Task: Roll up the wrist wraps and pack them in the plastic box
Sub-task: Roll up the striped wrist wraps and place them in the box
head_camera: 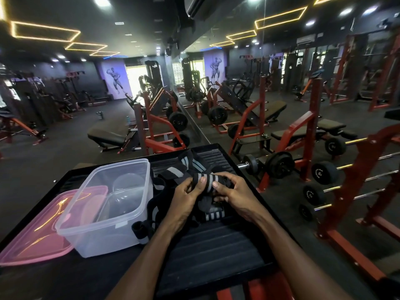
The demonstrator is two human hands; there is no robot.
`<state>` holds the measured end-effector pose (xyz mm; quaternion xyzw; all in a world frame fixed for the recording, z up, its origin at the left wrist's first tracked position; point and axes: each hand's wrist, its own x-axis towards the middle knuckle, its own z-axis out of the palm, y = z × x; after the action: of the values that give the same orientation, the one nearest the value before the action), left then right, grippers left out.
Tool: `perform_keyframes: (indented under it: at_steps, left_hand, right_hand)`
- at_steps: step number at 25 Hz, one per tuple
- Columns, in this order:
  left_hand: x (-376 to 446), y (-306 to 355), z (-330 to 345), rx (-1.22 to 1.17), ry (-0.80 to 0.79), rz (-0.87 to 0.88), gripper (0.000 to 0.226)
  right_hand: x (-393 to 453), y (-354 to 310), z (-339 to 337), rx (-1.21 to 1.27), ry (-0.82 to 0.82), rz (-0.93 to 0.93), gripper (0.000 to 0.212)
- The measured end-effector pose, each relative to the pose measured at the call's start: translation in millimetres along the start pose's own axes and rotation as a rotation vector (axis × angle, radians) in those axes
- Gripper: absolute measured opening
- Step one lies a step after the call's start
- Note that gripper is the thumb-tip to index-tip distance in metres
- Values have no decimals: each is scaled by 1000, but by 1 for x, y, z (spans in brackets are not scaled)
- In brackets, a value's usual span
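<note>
A black wrist wrap with grey stripes (pixel 207 180), partly rolled, is held between both hands above a ribbed black platform (pixel 214 252). My left hand (pixel 186 195) grips its left end, thumb on top. My right hand (pixel 234 191) grips its right end. More black and grey wraps lie loose behind the hands (pixel 190 164), to their left (pixel 155 200) and under them (pixel 213 215). The clear plastic box (pixel 108 204) stands open on the left, with no wraps inside.
A pink translucent lid (pixel 36 232) lies left of the box, partly under it. Red weight racks with dumbbells (pixel 324 172) stand to the right of the platform. Benches and plate machines fill the gym floor beyond, in front of a mirror wall.
</note>
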<state>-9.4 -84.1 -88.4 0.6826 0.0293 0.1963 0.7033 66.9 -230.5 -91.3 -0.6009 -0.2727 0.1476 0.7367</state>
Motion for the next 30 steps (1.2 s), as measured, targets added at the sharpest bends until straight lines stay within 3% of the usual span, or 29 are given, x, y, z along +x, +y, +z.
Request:
perform_keyframes:
  at_steps: [6, 14, 21, 25, 30]
  left_hand:
    - [0, -2, -5, -19, -18, 15, 28]
    - [0, 0, -4, -222, -86, -128, 31]
    - [0, -3, -7, 45, -8, -5, 26]
    - [-3, 1, -5, 87, -57, 50, 34]
    - [-2, -1, -3, 84, -41, 20, 37]
  right_hand:
    - [-2, -2, -1, 80, -46, 23, 24]
    - [-5, -4, -6, -106, -57, -97, 34]
    - [-6, -6, -3, -201, -38, -187, 38]
    - [-2, -1, -6, -211, 9, -204, 23]
    - [1, 3, -6, -347, 97, -255, 24]
